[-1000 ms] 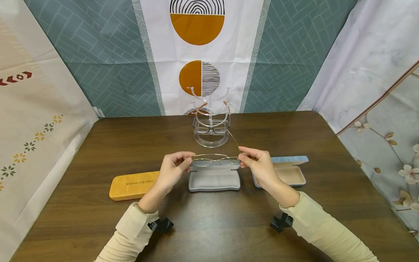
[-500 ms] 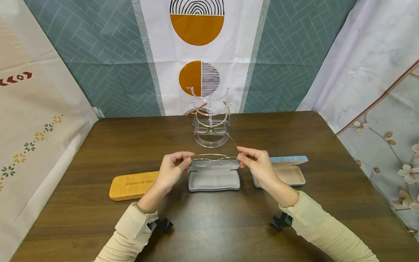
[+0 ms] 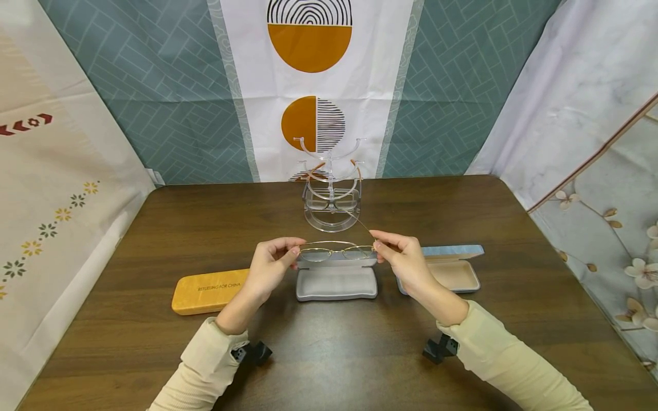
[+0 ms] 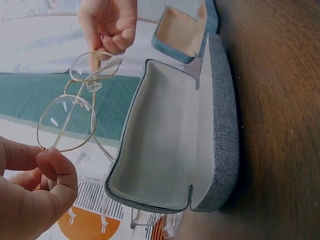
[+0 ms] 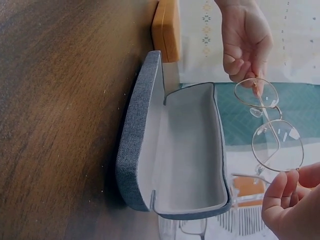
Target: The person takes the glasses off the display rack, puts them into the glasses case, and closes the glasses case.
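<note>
Thin gold-rimmed eyeglasses [image 3: 316, 255] hang level above an open grey glasses case [image 3: 336, 285]. My left hand [image 3: 272, 264] pinches the left end of the frame between thumb and fingers. At the other end, my right hand [image 3: 406, 260] pinches the hinge area, its forefinger along the right temple. The left temple lies folded across behind the lenses, while the right one slants away, partly folded in. In the left wrist view, the case's pale lining [image 4: 160, 130] shows nothing inside it.
A yellow glasses case [image 3: 211, 291] lies shut at the left, partly behind the left forearm. An open blue case [image 3: 454, 275] sits right, partly covered by the right hand. Behind stands a clear display stand [image 3: 331, 225] bearing another pair of glasses [image 3: 317, 201].
The right temple of the eyeglasses has swung inward, its tip moving left. Both hands keep almost the same place, with the right fingers shifting slightly left.
</note>
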{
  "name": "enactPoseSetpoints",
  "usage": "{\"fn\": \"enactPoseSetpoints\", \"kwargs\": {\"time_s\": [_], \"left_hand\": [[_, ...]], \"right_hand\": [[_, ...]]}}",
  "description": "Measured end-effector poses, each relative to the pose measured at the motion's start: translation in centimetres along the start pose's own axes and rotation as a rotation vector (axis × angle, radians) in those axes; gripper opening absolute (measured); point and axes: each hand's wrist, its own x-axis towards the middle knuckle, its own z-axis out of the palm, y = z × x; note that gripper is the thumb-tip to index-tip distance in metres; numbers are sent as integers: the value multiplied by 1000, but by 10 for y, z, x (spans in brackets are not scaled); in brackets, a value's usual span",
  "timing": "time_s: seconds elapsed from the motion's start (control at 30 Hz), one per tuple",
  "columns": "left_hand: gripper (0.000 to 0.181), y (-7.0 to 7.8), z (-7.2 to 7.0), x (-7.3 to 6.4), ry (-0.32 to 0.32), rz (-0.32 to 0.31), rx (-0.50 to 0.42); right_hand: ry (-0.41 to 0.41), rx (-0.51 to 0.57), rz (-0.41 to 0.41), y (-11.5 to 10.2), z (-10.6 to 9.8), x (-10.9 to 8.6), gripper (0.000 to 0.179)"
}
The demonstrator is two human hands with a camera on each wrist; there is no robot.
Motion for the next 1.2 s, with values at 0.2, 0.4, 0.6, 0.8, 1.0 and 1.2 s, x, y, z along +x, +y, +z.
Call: {"fn": "enactPoseSetpoints", "kwargs": {"time_s": [0.2, 0.4, 0.6, 0.8, 1.0, 1.2], "left_hand": [[17, 0, 0, 0, -1, -6, 4], [17, 0, 0, 0, 10, -9, 1], [17, 1, 0, -1, 14, -10, -11], [18, 3, -1, -1, 8, -19, -26], [18, 2, -1, 0, 7, -23, -36], [18, 3, -1, 0, 5, -22, -36]], "right_hand": [[-10, -8, -14, -1, 1, -1, 31], [-14, -7, -46, 0, 3, 0, 31], [-15, -8, -44, 0, 4, -1, 30], [-23, -6, -45, 0, 4, -1, 30], [-25, 10, -45, 0, 4, -2, 28], [-20, 8, -36, 1, 5, -1, 27]]}}
